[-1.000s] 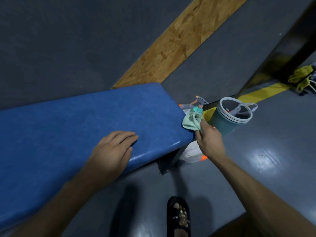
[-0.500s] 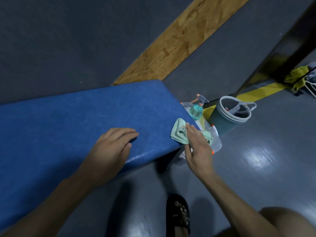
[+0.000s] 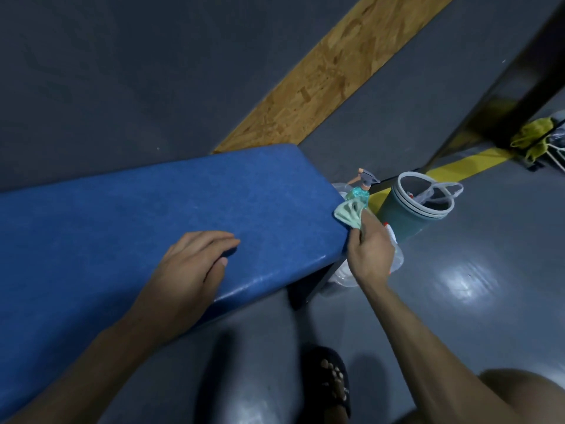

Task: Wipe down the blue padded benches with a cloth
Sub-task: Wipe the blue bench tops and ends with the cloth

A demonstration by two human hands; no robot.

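Observation:
A blue padded bench (image 3: 159, 209) runs from the lower left to the middle of the head view, against a dark grey wall. My left hand (image 3: 192, 264) rests on its front edge, fingers laid over the pad and holding nothing. My right hand (image 3: 368, 252) grips a pale green cloth (image 3: 348, 214) and presses it against the bench's right end face, near the upper corner.
Just right of the bench end stand a spray bottle (image 3: 360, 191) with teal liquid, a clear plastic container (image 3: 394, 261) and a teal bucket (image 3: 412, 212) holding a plastic bag. A yellow floor stripe (image 3: 458, 168) leads to yellow rags (image 3: 533, 139). My sandalled foot (image 3: 331, 381) is below.
My right hand has carried the cloth up and back along the bench's right end, from the lower front corner toward the top edge. My left hand has stayed on the pad.

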